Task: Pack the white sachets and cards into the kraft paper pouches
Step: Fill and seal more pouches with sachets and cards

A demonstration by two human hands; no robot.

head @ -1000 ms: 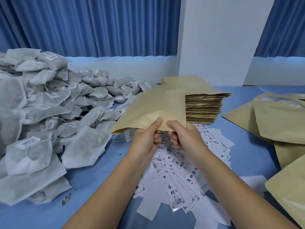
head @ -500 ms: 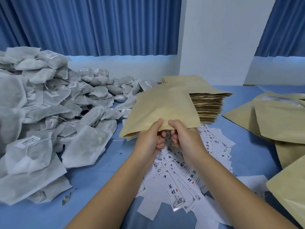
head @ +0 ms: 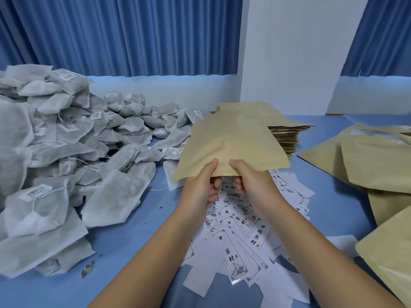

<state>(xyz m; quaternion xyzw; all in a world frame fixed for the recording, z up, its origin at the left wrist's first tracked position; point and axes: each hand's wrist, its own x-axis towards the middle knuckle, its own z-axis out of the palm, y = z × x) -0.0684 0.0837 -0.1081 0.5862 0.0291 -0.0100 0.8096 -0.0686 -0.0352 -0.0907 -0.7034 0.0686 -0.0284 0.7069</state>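
Held thing: a kraft pouch (head: 231,147), lifted above the cards (head: 240,230) at mid-tabletop, in front of the stack of flat pouches (head: 287,134).
Left hand (head: 198,190): thumb on top of the pouch's near edge, fingers (head: 216,185) curled under it, pinching the paper.
Right hand (head: 251,183): the same pinch just beside the left, thumb on top and the other digits tucked below.
Pouch direction: the near edge runs left to right and dips at its left corner; the body reaches away from the person and tilts up toward the stack. It is foreshortened, so its long axis is hard to judge.
Hidden: the pouch's underside, whether its mouth is parted, and the front left of the stack behind it.
Cut off: the heap of sachets (head: 55,152) runs out of the left edge; the filled pouches (head: 373,165) run out of the right edge.
Hard to read: the barcode labels on the sachets; the cards overlap, some blank side up.
Surface: a blue tabletop (head: 133,230) with small dark crumbs near the sachets.
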